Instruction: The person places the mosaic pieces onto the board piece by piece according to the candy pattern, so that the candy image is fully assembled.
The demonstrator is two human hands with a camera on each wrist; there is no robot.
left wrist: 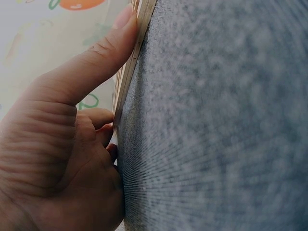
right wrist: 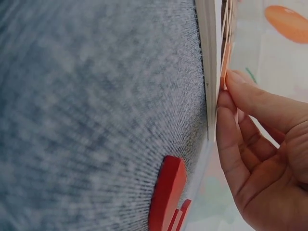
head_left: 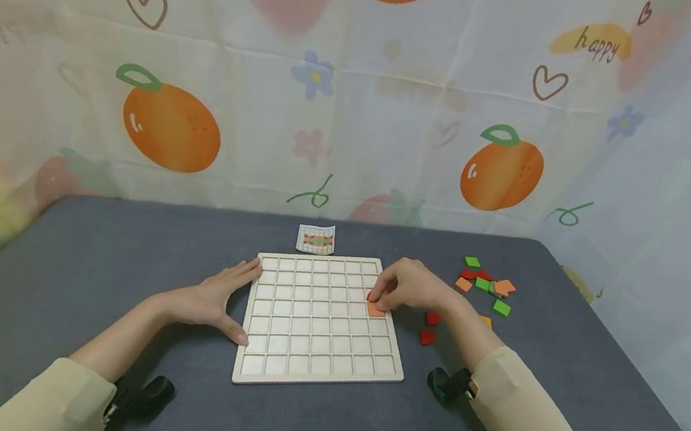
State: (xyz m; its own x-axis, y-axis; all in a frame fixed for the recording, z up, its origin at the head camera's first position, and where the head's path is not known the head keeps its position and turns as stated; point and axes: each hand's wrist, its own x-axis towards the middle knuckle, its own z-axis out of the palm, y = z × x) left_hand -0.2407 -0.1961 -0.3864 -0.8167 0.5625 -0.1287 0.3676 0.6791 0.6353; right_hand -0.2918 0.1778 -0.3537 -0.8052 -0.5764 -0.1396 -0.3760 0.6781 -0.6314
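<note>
A pale wooden grid board (head_left: 317, 381) with rows of square cells lies on the dark table. My left hand (head_left: 208, 297) rests along its left edge, thumb and fingers spread; the left wrist view shows the thumb (left wrist: 91, 67) against the rim. At the board's right side my right hand (head_left: 413, 284) pinches an orange square tile (head_left: 375, 310) between thumb and fingers, over the right-hand column. That orange tile (right wrist: 224, 65) appears edge-on and tilted in the right wrist view. A bit of red shows beside the right fingertips, mostly hidden by them.
Two red tiles (head_left: 428, 337) lie right of the board, under the right forearm. Farther right is a loose cluster of green, red and orange tiles (head_left: 482, 284). Behind the board lies a small pattern card (head_left: 316, 239). A printed curtain (head_left: 356, 136) hangs behind the table.
</note>
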